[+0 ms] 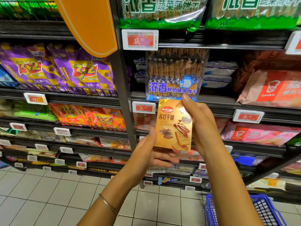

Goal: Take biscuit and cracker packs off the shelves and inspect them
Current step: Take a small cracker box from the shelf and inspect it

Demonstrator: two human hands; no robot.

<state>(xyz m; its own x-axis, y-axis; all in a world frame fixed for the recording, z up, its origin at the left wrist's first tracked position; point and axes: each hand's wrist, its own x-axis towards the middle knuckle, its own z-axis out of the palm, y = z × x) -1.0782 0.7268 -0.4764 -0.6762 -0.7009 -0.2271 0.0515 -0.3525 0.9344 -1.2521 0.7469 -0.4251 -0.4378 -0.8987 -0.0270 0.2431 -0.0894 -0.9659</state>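
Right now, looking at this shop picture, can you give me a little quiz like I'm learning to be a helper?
1. True or false: the left hand and the right hand both hold the golden cardboard cracker box.
2. What colour is the plastic mesh shopping basket at the lower right? A red, B blue, C green.
3. Which sum is printed on the purple-and-yellow snack bags on the left shelf?
Key: 1 true; 2 B; 3 "3+2".

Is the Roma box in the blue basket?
No, the left hand and right hand hold the Roma box up before the shelves.
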